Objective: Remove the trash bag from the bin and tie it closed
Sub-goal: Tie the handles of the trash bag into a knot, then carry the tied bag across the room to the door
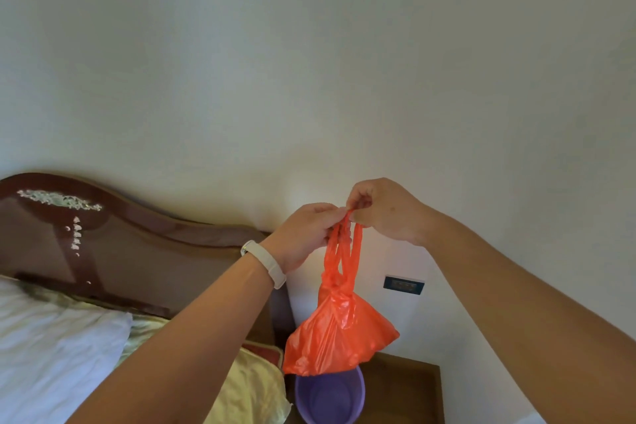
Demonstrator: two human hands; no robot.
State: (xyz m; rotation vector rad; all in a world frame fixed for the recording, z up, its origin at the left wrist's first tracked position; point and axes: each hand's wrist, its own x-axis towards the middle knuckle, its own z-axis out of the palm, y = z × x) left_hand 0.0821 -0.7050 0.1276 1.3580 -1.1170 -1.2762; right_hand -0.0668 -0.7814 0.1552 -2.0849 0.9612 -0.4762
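1. The orange trash bag (339, 330) hangs clear above the purple bin (328, 396): removal looks done.
2. The left hand (303, 237) and right hand (382, 210) pinch its 2 handles at the top.
3. The neck looks cinched; a final knot seems left.

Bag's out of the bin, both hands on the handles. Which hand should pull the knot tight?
Probably the right hand: it pinches the handle ends at the top of the orange bag, while the left hand grips the loops lower down, steadying them.
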